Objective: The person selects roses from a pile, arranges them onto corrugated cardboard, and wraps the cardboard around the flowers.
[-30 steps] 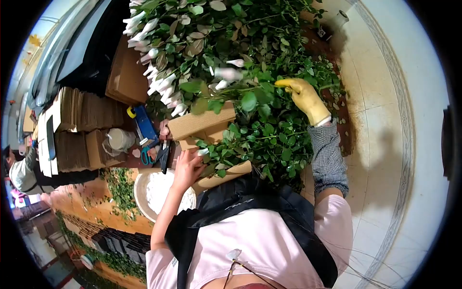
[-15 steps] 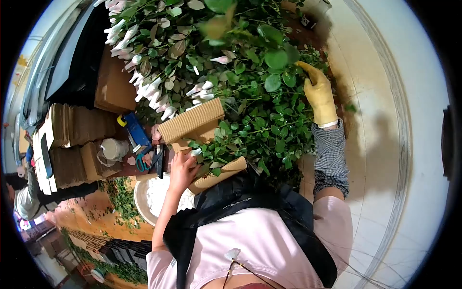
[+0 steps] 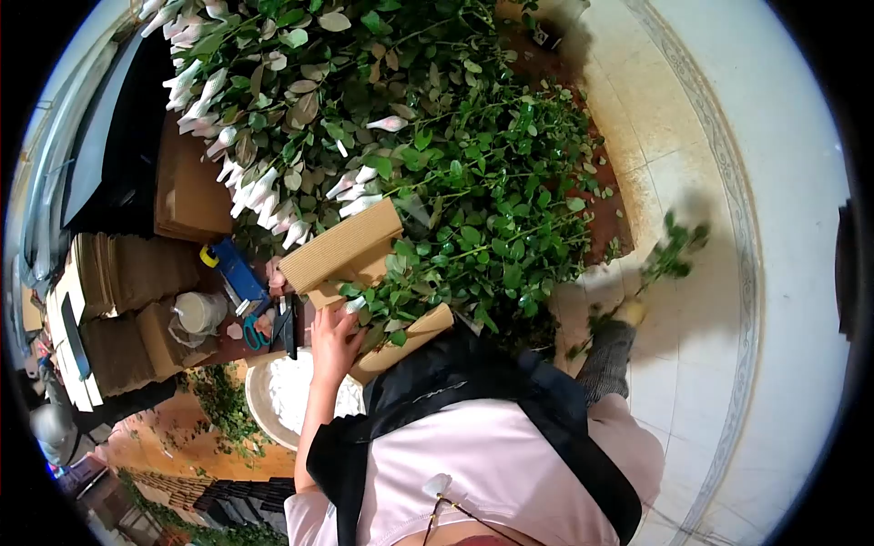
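My bare left hand (image 3: 335, 343) has its fingers bent around a white-sleeved bud (image 3: 356, 305) at the left edge of a corrugated cardboard wrap (image 3: 341, 253). Green leafy stems (image 3: 410, 287) lie in the wrap, between its raised upper flap and its rolled lower edge. Far to the right, my right hand (image 3: 630, 312), in a yellow glove, is blurred low over the tiled floor. A leafy stem (image 3: 672, 253) passes through that glove, with leaves on both sides of it. Its individual fingers are smeared.
A large heap of leafy stems (image 3: 492, 173) with white-sleeved buds fills the top. At left stand stacked cardboard (image 3: 137, 264), a white cup (image 3: 200, 312), teal scissors (image 3: 256, 333) and a blue tool (image 3: 238, 273). A bucket of white sleeves (image 3: 289, 396) is below. Another person (image 3: 55, 428) is at far left.
My right hand has swung from the heap down and right over the floor, with a leafy stem in it. My left hand stays at the wrap. The whole view has shifted, moving the heap leftward.
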`<action>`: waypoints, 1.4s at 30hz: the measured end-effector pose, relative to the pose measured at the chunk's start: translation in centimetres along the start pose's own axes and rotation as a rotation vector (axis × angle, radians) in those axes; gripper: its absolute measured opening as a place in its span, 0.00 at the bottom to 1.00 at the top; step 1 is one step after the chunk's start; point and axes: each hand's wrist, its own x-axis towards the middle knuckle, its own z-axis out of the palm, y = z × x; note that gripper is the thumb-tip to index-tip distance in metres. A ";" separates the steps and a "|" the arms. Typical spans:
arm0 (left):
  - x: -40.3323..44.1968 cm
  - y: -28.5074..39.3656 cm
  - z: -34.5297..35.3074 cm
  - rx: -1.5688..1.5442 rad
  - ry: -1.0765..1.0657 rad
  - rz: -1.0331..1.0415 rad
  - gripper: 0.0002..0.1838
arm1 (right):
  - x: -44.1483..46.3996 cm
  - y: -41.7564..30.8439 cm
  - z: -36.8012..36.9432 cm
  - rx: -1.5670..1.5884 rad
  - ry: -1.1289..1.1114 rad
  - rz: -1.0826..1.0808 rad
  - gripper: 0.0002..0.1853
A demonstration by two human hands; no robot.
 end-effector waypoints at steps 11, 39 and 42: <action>0.3 0.9 -0.5 0.026 -0.037 -0.038 0.18 | -15.0 -29.2 9.4 0.346 -0.722 -1.133 0.16; 0.9 1.7 -0.9 0.016 -0.014 -0.047 0.19 | -18.6 -27.1 20.8 -0.360 -0.874 -1.523 0.09; 1.1 1.6 -1.3 0.027 -0.005 -0.039 0.19 | -16.7 -29.4 19.7 -0.273 -0.901 -1.490 0.09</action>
